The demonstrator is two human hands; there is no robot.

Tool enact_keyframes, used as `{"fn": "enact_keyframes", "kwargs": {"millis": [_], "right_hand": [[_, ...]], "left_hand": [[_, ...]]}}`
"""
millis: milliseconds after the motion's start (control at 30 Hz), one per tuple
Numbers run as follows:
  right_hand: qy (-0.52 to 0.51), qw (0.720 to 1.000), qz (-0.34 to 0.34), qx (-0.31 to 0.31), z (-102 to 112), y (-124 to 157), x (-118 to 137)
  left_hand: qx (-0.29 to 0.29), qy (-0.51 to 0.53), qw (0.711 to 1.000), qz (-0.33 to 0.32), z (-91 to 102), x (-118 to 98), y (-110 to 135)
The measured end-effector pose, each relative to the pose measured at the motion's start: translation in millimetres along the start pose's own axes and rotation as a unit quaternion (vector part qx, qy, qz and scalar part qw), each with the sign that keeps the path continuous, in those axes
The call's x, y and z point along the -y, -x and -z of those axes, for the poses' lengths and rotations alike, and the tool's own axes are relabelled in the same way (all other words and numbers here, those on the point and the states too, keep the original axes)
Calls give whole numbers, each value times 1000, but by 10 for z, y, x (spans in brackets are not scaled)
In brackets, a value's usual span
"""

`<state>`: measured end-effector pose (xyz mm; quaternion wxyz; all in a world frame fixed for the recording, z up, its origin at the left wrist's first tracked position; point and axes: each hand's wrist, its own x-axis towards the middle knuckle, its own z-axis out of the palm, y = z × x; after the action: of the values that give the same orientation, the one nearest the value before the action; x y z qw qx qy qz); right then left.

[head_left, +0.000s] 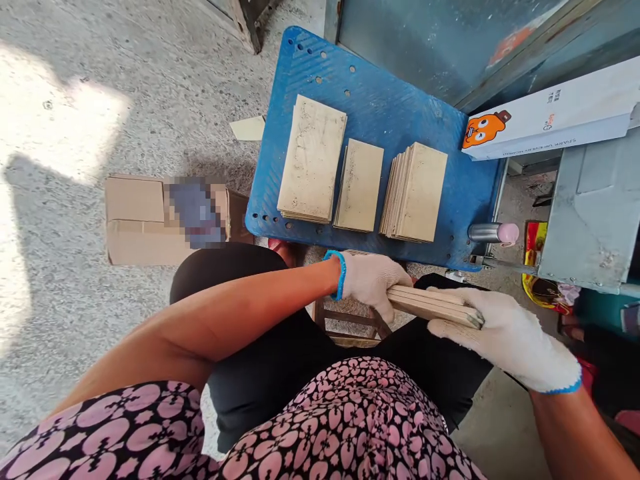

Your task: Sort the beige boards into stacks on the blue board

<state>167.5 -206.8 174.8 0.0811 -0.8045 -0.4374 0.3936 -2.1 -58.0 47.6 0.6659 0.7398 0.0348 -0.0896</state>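
Over my lap, a small stack of thin wooden boards (433, 306) is held edge-up between both hands. My left hand (373, 277), in a white knit glove with a blue cuff, is closed round the stack's left end. Gloved the same way, my right hand (510, 333) grips the right end, its thumb and fingers on opposite sides. Ahead on a blue plastic table (400, 100) lie three piles of pale boards: a larger left pile (314, 157), a middle pile (361, 185) and a right pile (420, 190) with its layers fanned out leftward.
A steel flask with a pink lid (493, 233) lies at the table's right corner. A white printed box (545, 113) rests beyond it by a grey metal cabinet (590, 207). On the floor at left is a cardboard box (135, 220); a loose pale sheet (247, 129) lies near the table.
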Motion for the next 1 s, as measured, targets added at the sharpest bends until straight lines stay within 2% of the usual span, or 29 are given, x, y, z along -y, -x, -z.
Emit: {"fn": "enact_keyframes", "kwargs": {"millis": [67,133,200,267,367,467,600,800,1000], "right_hand": [[128,988,49,64,-211,-7,-30],[222,962,94,131,-508,-78,-62],[276,938,109,182,-847,-194,-114],[313,920,83,221,-1176,-330,-189],[335,907,50,252,-1574,-521,-326],[353,900,28,255,-1835,-673,-456],[373,889,26,263,-1993,-819,-580],[381,885,15,268,-2026,-984,-651],[382,883,14,272,-2109,-1052,-620]], "left_hand": [[111,-52,990,66,111,10,-37],[151,-152,962,172,247,56,-88],[114,-255,924,263,381,131,-138],[62,-312,901,296,492,216,-169],[11,-328,900,288,593,313,-167],[1,-334,898,288,610,358,-144],[7,-325,903,282,580,382,-137],[-1,-326,900,291,580,353,-122],[-1,-322,900,294,579,278,-99]]}}
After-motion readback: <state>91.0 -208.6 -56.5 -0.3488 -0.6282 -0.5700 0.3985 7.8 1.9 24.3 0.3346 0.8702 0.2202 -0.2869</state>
